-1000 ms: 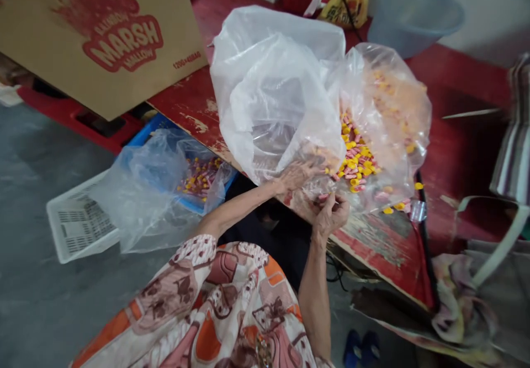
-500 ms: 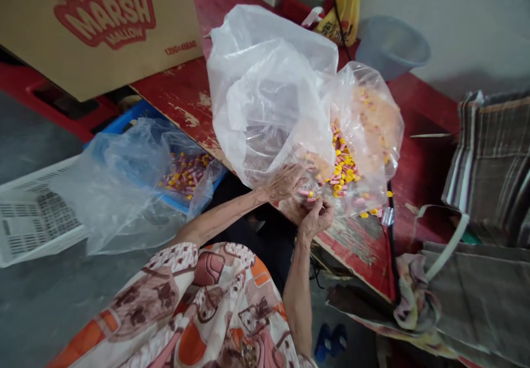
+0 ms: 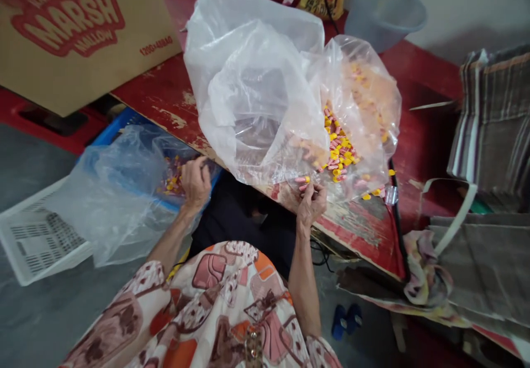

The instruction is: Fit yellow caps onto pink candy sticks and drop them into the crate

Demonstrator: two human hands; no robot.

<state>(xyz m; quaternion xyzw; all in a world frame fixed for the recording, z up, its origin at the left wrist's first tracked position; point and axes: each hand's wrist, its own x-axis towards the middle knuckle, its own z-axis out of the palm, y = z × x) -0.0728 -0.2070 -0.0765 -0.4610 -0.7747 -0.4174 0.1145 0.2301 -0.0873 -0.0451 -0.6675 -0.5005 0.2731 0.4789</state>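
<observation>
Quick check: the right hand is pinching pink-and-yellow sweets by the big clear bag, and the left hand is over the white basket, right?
No: the left hand is over the blue crate, by the sweets there, not the white basket, as the head view shows. The right hand does pinch pink-and-yellow sweets by the big clear bag.

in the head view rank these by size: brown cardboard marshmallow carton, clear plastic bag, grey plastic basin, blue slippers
1. Brown cardboard marshmallow carton and clear plastic bag: too alike to rank
2. Grey plastic basin
3. Blue slippers
</observation>
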